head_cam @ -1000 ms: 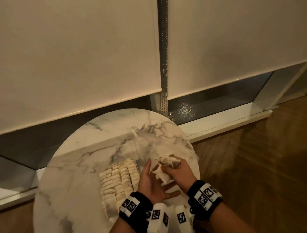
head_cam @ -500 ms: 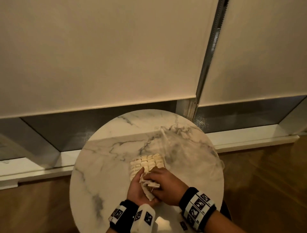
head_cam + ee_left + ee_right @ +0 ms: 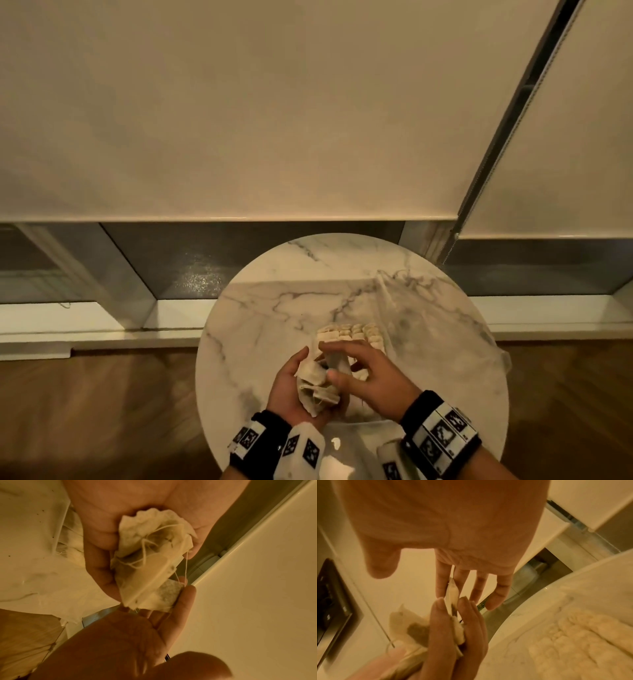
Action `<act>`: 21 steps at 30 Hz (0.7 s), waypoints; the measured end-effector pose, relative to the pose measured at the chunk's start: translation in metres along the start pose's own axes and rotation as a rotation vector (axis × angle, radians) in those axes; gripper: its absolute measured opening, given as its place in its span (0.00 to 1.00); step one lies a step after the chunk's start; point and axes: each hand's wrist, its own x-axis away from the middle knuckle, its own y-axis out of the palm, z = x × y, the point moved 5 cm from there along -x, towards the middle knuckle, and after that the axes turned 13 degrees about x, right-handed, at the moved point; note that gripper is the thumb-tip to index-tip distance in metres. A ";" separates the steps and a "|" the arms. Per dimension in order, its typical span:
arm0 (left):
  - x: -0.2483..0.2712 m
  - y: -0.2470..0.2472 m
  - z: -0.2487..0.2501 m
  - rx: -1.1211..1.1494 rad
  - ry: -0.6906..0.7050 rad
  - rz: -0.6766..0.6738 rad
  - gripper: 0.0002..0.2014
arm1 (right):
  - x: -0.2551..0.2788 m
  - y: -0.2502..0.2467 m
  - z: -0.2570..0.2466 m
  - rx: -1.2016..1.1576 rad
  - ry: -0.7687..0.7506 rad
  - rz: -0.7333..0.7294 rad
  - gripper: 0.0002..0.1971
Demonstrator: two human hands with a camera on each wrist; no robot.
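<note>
A bunch of paper tea bags (image 3: 313, 385) with tangled strings lies in my left hand (image 3: 291, 377), whose fingers curl round it. My right hand (image 3: 330, 361) reaches in from the right and pinches one tea bag of the bunch between thumb and forefinger. In the left wrist view the tea bags (image 3: 150, 561) sit between the fingers and thumb of the right hand, with a left finger (image 3: 186, 596) under them. In the right wrist view a tea bag (image 3: 452, 593) stands up against the right fingers (image 3: 441, 582), which are nearly straight. Both hands hover over the near half of the round marble table (image 3: 274, 308).
Neat rows of tea bags (image 3: 349, 334) lie in a clear plastic bag (image 3: 428, 325) just beyond the hands. A small white scrap (image 3: 335, 443) lies near the table's front edge. Roller blinds and a low window sill stand behind the table. Wooden floor surrounds it.
Both hands have come together in front of the tea bag rows. The bunch that the right hand held now lies in the left palm, and the right fingers have spread.
</note>
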 end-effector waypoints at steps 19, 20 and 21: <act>0.036 -0.047 0.052 0.158 -0.023 0.022 0.15 | -0.035 0.018 0.004 -0.565 0.222 0.291 0.19; 0.037 -0.049 0.054 0.167 -0.018 0.025 0.15 | -0.036 0.016 0.009 -0.559 0.244 0.318 0.18; 0.036 -0.052 0.057 0.180 -0.013 0.031 0.15 | -0.036 0.014 0.014 -0.553 0.265 0.341 0.16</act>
